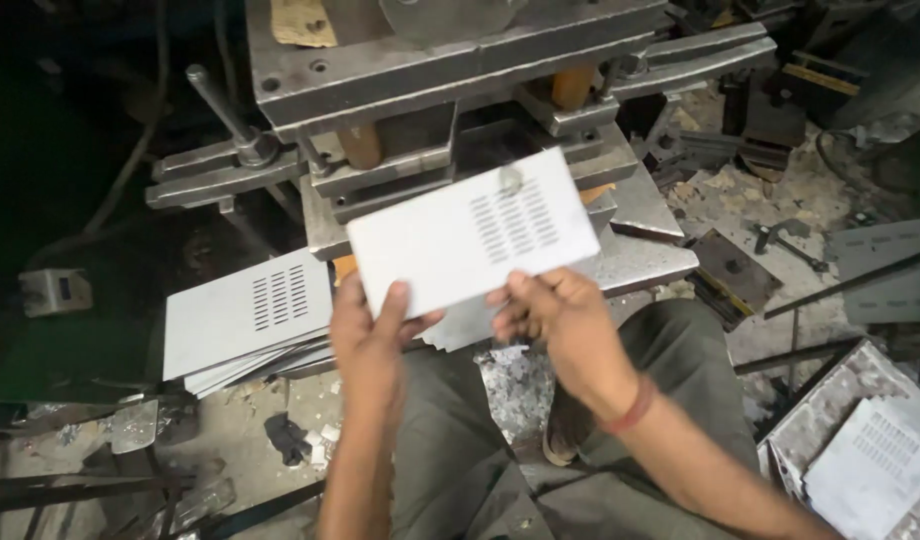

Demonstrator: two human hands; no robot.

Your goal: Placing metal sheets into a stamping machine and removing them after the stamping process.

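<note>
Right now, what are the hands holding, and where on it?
Both hold one flat grey metal sheet with punched slots: the left hand pinches its near left corner, the right hand its near edge.

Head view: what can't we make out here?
- Press: top cut off by the frame edge.
- Die gap under the press: hidden behind the slotted sheet held by the left hand and right hand.
- Stack of sheets: count unreadable, edges overlap.
- Left background: too dark.
</note>
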